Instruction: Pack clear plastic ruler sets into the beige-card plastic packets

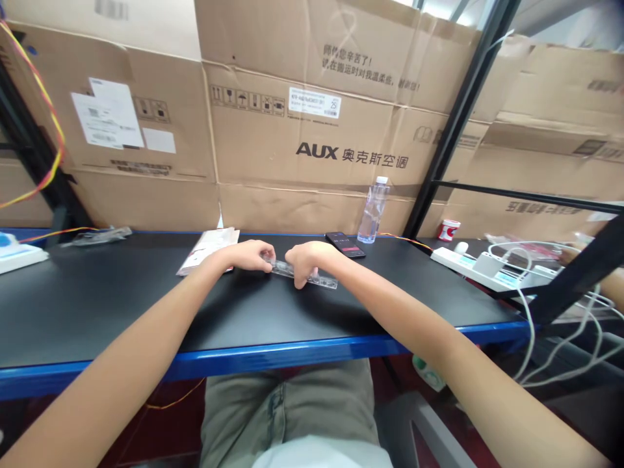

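A narrow, clear plastic strip point(325, 281) with small markings or shapes along it lies slantwise over the black tabletop, its right end nearer to me. My left hand point(249, 255) pinches its left end between thumb and fingers. Farther right along the strip, my right hand point(305, 261) grips it with bent fingers and covers part of its middle. Whether the strip rests on the table or hangs just above it, I cannot tell. Just behind my left hand is a small stack of paper packets point(207, 247).
A phone point(345, 244) lies behind my right hand, beside an upright clear bottle point(374, 211). Large cardboard boxes point(263, 156) stand behind the black table point(121, 299). To the right are a black metal post point(453, 123), a white power strip point(472, 268) and loose cables.
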A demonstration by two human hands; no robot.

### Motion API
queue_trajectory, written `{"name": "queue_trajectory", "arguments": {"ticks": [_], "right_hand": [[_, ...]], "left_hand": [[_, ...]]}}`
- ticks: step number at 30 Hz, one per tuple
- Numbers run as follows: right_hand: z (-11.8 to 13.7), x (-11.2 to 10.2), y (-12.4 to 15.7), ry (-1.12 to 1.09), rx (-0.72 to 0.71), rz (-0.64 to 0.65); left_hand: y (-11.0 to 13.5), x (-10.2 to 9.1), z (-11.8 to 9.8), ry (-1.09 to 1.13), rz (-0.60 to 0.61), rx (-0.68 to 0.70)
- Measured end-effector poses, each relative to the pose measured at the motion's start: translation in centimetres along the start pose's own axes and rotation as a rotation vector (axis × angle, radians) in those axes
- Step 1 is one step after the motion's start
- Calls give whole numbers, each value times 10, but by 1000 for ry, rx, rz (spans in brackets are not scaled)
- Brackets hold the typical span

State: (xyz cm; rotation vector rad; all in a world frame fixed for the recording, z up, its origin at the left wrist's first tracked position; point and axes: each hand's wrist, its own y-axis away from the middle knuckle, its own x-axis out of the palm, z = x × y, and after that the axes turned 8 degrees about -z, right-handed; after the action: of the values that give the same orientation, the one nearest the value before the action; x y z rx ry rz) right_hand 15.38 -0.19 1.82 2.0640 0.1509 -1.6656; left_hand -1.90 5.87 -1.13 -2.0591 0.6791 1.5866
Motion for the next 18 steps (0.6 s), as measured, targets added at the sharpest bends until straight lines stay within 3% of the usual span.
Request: {"name": "queue_trajectory", "arguments": {"ticks": [10, 18], "right_hand": [[-4, 4, -6, 22, -30, -91], [14, 18, -9, 12, 0, -307]], "left_hand": [[-1, 1, 2, -10, -5, 1], [-3, 5, 8, -14, -32, 7]]}}
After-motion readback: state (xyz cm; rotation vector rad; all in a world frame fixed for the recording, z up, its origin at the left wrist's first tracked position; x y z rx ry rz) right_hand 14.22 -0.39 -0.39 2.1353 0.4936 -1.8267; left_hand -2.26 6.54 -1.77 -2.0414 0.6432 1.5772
